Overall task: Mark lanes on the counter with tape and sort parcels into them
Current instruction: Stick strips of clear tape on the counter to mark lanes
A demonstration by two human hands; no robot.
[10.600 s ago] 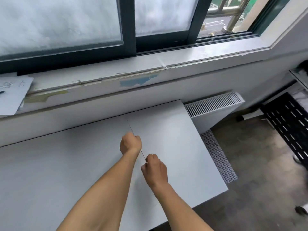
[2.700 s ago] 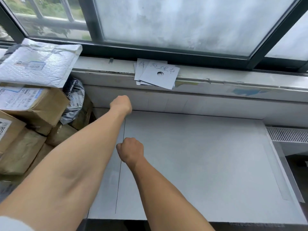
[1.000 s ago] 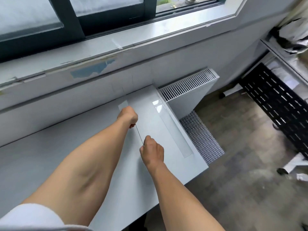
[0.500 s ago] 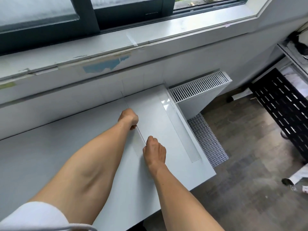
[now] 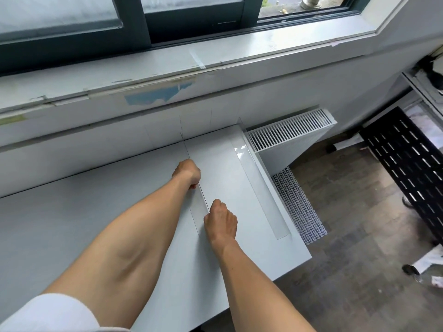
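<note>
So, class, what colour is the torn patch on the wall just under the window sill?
The torn patch is blue; the head view shows it best.

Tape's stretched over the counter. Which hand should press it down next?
Left, probably. The left hand grips the tape farther along, toward the wall, low over the counter; the right hand pinches the near end and can hold tension.

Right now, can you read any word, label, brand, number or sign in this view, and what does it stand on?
None: no legible text in this view.
Counter, the tape held between the left hand and right hand, and the laid clear strip: no print shows.
Blue patch under the sill: no letters.
White scraps on the floor at right: too small and blurred to read.
</note>
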